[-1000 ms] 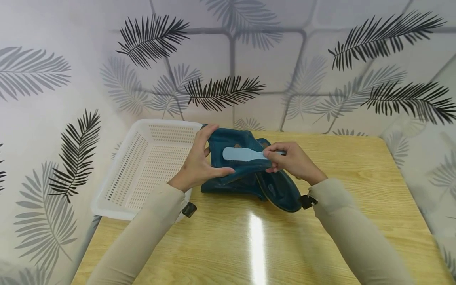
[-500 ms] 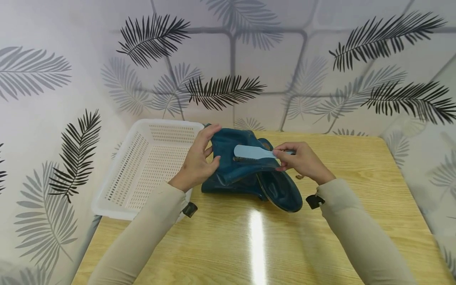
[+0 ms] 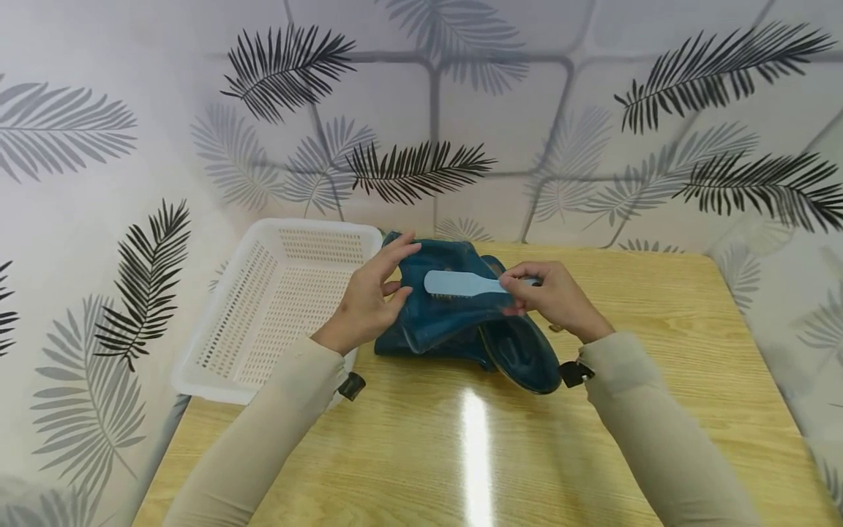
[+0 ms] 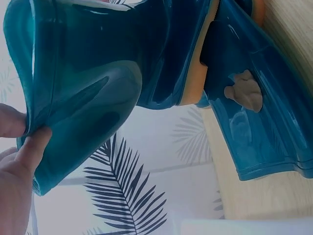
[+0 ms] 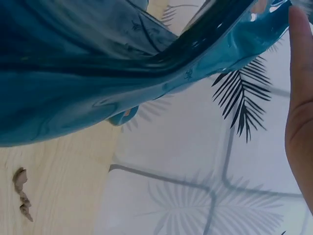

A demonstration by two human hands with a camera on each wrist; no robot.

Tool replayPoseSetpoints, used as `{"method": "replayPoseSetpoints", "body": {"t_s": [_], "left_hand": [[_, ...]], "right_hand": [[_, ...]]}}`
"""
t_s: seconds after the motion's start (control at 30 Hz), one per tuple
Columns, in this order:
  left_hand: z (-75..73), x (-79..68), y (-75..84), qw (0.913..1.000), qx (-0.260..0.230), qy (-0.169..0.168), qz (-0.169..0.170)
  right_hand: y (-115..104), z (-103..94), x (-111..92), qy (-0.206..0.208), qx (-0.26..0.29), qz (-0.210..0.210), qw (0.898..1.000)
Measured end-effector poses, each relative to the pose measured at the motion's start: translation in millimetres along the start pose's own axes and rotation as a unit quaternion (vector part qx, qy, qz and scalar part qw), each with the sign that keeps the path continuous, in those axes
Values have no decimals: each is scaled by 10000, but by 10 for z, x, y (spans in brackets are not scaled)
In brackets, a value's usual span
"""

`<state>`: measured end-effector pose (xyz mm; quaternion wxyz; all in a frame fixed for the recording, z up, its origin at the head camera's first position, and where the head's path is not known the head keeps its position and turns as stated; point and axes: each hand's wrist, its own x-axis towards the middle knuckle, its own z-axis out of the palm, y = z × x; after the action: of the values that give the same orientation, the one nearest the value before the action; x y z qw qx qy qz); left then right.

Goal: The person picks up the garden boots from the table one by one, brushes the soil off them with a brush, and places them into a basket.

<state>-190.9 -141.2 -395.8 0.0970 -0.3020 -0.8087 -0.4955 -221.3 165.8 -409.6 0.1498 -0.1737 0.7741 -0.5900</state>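
A dark teal rubber boot (image 3: pixel 437 322) is held sideways above the table, its open top toward my left hand (image 3: pixel 365 300). In the left wrist view, thumb and finger pinch the boot's rim. My right hand (image 3: pixel 549 296) grips the handle of a light blue brush (image 3: pixel 454 283), whose bristles face down at the boot's shaft. The second boot (image 4: pixel 274 137) lies on the table beneath, with a brown mud patch (image 4: pixel 244 91) on its shaft. The right wrist view shows the held boot (image 5: pixel 73 98) close up, with most of the brush out of frame.
A white perforated plastic basket (image 3: pixel 181 377) stands at the left of the wooden table (image 3: pixel 626 424). Brown crumbs (image 5: pixel 22 193) lie on the table near the boots. Behind is a wall covering (image 3: pixel 500 124) with a leaf pattern.
My left thumb has drawn back from the boot's side to its rim. The brush slid right along the shaft, then slightly back left. The boot's opening has turned out of view.
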Motion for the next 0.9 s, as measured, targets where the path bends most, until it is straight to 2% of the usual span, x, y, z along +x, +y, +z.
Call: {"method": "replayPoseSetpoints", "body": {"t_s": [0.2, 0.33, 0.47, 0.57, 0.77, 0.9], "left_hand": [[-17, -17, -1, 9997, 204, -31, -93], [-3, -38, -22, 9999, 32, 4, -105], [26, -33, -34, 9991, -376, 170, -60], [32, -27, -25, 9960, -816, 273, -226], [26, -42, -17, 9779, -1861, 493, -813], [19, -52, -39, 9745, -1983, 536, -905]], "right_hand": [[76, -96, -53, 178, -647, 351, 9971], [75, -134, -69, 374, -674, 250, 9967], [36, -92, -56, 198, -145, 41, 9997], [32, -29, -34, -13, -36, 57, 10000], [119, -3, -22, -52, -181, 327, 9993], [111, -59, -46, 84, -699, 636, 9955]]}}
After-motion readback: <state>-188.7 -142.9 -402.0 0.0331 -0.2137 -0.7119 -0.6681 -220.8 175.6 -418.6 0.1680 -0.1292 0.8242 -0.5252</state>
